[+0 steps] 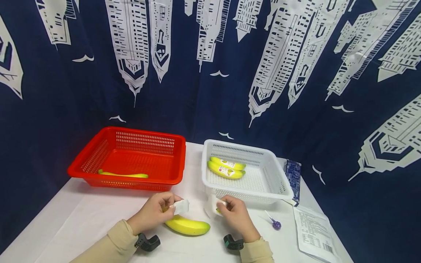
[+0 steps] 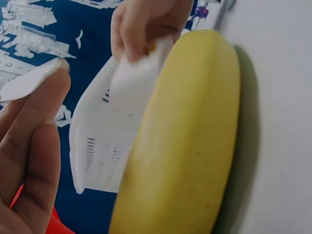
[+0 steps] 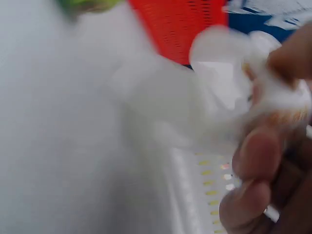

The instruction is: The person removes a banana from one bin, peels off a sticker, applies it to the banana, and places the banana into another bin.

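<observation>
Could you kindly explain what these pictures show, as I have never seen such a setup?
There is no robot here, only a person's bare hands. The wide picture comes from a head camera looking forward and down; the two close ones come from cameras on each wrist.

On the white table, a banana lies in front of the person. Behind it stand a red basket containing another banana and a white basket with two labelled bananas. A purple lollipop lies further right.

The left hand pinches a small white slip; the right hand holds another white piece, blurred up close.
</observation>
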`<act>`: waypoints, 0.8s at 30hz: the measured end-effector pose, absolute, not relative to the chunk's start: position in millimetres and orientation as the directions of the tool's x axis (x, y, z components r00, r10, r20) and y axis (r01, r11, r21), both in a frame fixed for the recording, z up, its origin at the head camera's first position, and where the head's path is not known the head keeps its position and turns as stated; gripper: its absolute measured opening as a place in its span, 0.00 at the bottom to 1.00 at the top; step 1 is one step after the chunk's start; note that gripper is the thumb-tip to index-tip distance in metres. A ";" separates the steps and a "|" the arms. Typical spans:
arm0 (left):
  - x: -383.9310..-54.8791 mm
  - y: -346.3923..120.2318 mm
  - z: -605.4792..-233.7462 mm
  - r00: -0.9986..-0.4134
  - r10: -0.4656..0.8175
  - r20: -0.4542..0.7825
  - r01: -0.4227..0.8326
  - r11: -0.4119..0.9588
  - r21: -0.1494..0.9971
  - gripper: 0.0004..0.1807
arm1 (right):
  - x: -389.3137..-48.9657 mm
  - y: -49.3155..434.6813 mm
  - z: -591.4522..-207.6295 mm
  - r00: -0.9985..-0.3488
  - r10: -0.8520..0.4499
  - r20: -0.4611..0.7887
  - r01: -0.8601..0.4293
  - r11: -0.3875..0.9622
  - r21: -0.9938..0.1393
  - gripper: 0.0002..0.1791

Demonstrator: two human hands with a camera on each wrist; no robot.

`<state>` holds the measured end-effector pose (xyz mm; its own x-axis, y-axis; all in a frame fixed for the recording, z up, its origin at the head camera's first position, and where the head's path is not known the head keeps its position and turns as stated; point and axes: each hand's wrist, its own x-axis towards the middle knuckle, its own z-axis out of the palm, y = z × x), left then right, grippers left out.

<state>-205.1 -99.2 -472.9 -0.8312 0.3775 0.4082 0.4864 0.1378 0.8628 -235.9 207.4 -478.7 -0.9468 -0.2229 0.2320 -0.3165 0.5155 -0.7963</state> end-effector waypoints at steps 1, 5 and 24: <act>-205.3 -98.7 -473.6 -0.828 0.378 0.414 0.495 0.147 0.856 0.15 | -235.7 205.5 -480.8 -0.943 -0.234 0.238 -0.331 0.559 -0.760 0.02; -204.9 -97.1 -476.5 -0.814 0.381 0.439 0.533 0.188 0.825 0.16 | -233.3 197.4 -487.1 -0.911 -0.286 0.296 -0.411 0.647 -0.642 0.06; -202.9 -86.5 -485.0 -0.721 0.509 0.470 0.631 0.205 0.748 0.17 | -215.1 167.2 -487.1 -0.726 -0.537 0.431 -0.584 0.149 -0.798 0.23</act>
<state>-202.9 -86.5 -485.0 -0.7214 0.5090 0.4695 0.6313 0.2048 0.7480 -215.1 167.2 -487.1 -0.7257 -0.5365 0.4307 -0.5837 0.1487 -0.7982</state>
